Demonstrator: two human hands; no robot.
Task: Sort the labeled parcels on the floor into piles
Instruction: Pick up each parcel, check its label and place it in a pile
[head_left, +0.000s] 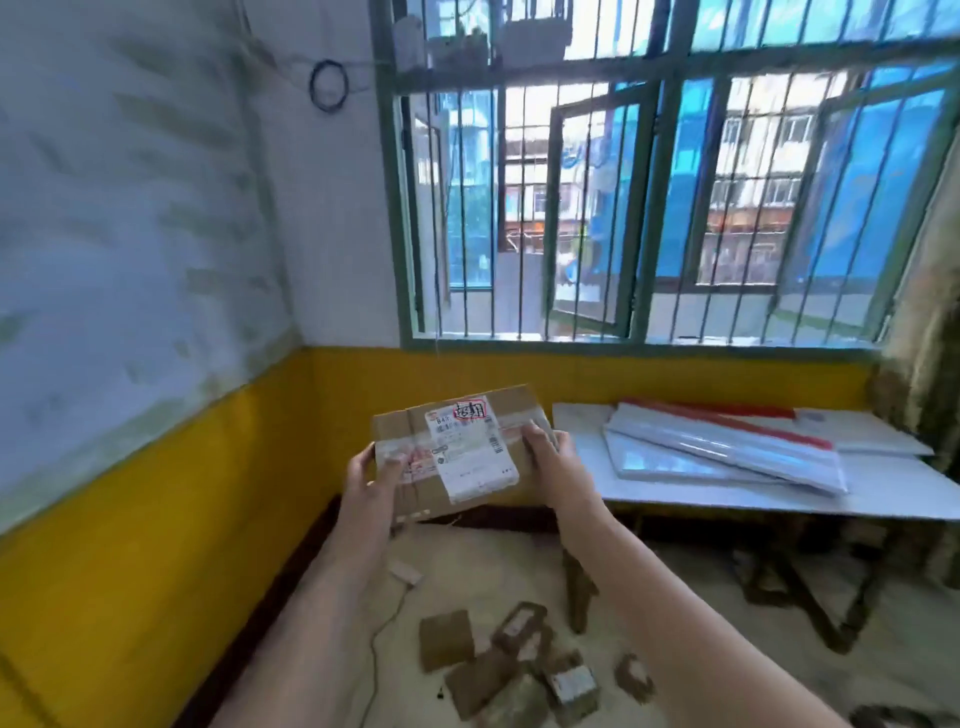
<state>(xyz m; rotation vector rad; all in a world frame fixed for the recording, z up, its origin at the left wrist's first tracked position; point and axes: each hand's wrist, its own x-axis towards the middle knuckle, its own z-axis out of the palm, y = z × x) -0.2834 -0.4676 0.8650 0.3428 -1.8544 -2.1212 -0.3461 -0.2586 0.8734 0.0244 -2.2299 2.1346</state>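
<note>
I hold a brown cardboard parcel (410, 431) up in front of me, its top tilted toward me. A white shipping label (470, 449) with a red and black mark covers the middle of it. My left hand (371, 480) grips the parcel's left end, thumb on top. My right hand (553, 462) grips its right end. Far below, several small brown parcels (511, 665) lie in a loose heap on the floor; some show white labels.
A low white table (727, 499) on dark folding legs stands to the right, with white panels (727, 454) and a red strip on it. A yellow and white wall (156, 519) runs along the left. A thin cable (379, 639) trails over the floor. A barred window (649, 208) is ahead.
</note>
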